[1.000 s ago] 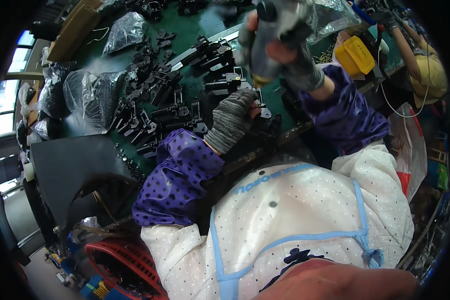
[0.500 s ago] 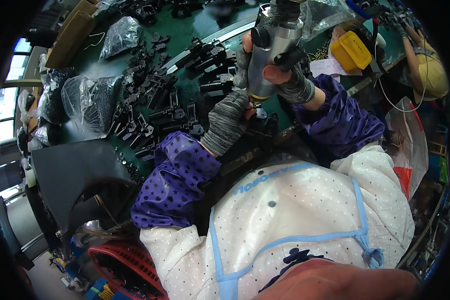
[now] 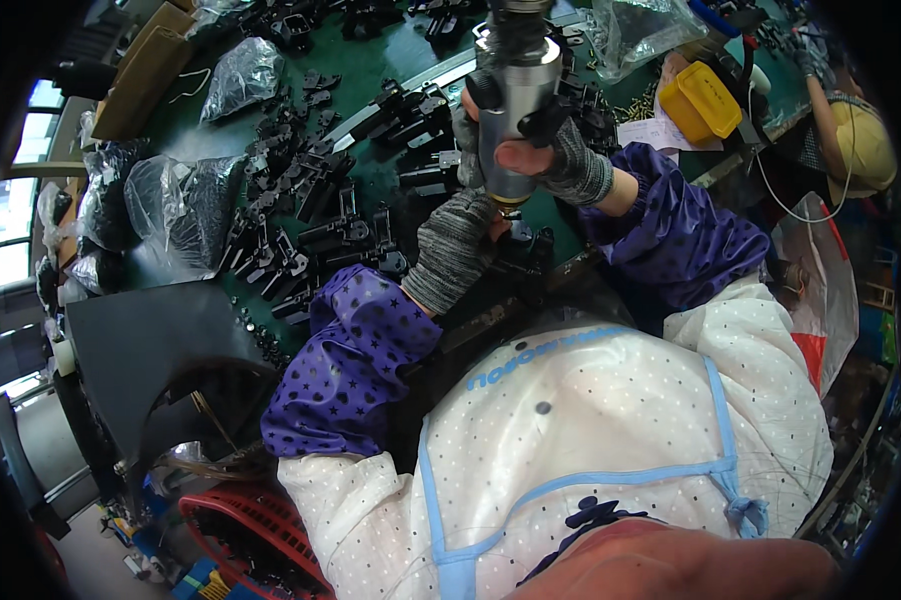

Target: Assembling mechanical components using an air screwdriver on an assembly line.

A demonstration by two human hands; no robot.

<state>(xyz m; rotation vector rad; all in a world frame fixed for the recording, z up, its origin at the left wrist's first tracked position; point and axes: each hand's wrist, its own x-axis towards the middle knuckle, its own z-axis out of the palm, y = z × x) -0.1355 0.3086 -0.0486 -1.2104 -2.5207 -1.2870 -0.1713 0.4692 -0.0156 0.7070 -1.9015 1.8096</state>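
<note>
Two gloved hands at the green bench (image 3: 380, 70), both busy. Right hand (image 3: 555, 160), grey knit glove, is wrapped tight around a silver cylindrical power driver (image 3: 515, 100), thumb across the barrel; tool stands upright, tip pointing down. Left hand (image 3: 455, 245), same grey glove, is closed down on a black plastic part (image 3: 515, 265) at the bench edge, just under the driver tip. Tip looks to be touching or almost touching the part; exact contact hidden by the fingers.

Purple star-print sleeves (image 3: 355, 370) on both forearms, white dotted apron with blue trim (image 3: 590, 440) below.

Many loose black parts (image 3: 300, 215) are scattered over the bench to the left of and beyond the hands. Clear bags of black parts (image 3: 175, 205) sit at the far left, another bag (image 3: 240, 70) near a cardboard box (image 3: 145, 70). Yellow box (image 3: 705, 100) far right, beside white paper slips. Red basket (image 3: 245, 540) sits low left, near the floor. Another person in a yellow cap (image 3: 865, 145) works at the far right, well apart from the hands.
</note>
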